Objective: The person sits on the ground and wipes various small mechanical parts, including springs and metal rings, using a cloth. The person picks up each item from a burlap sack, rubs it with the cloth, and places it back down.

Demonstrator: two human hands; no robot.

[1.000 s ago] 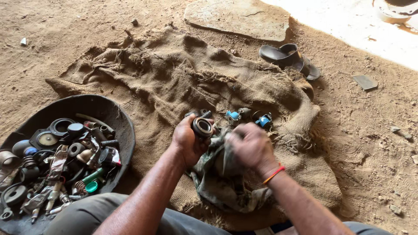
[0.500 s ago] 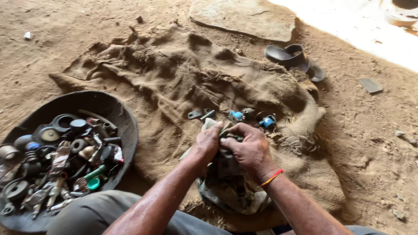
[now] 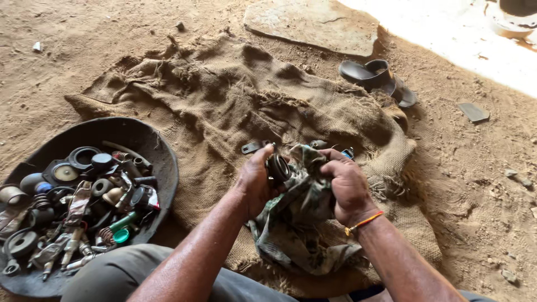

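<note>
My left hand (image 3: pixel 253 184) grips a small round metal ring part (image 3: pixel 278 166), holding it up against a dirty patterned rag (image 3: pixel 296 223). My right hand (image 3: pixel 348 183), with a red-and-yellow thread band at the wrist, clutches the top of that rag and presses it to the ring. The rag hangs down over a burlap sack (image 3: pixel 224 106) spread on the dirt floor. A few small metal bits (image 3: pixel 251 147) lie on the sack just beyond my hands.
A shallow black pan (image 3: pixel 134 134) at the left holds several springs, rings, caps and other small parts. A dark sandal (image 3: pixel 376 76) lies at the sack's far edge, a flat stone (image 3: pixel 313 25) behind it. My grey-trousered knee (image 3: pixel 112 277) is at the bottom.
The ring went down into the rag with both hands closed over it, and is now lifted clear again in my left hand, the right hand still bunching the rag against it.
</note>
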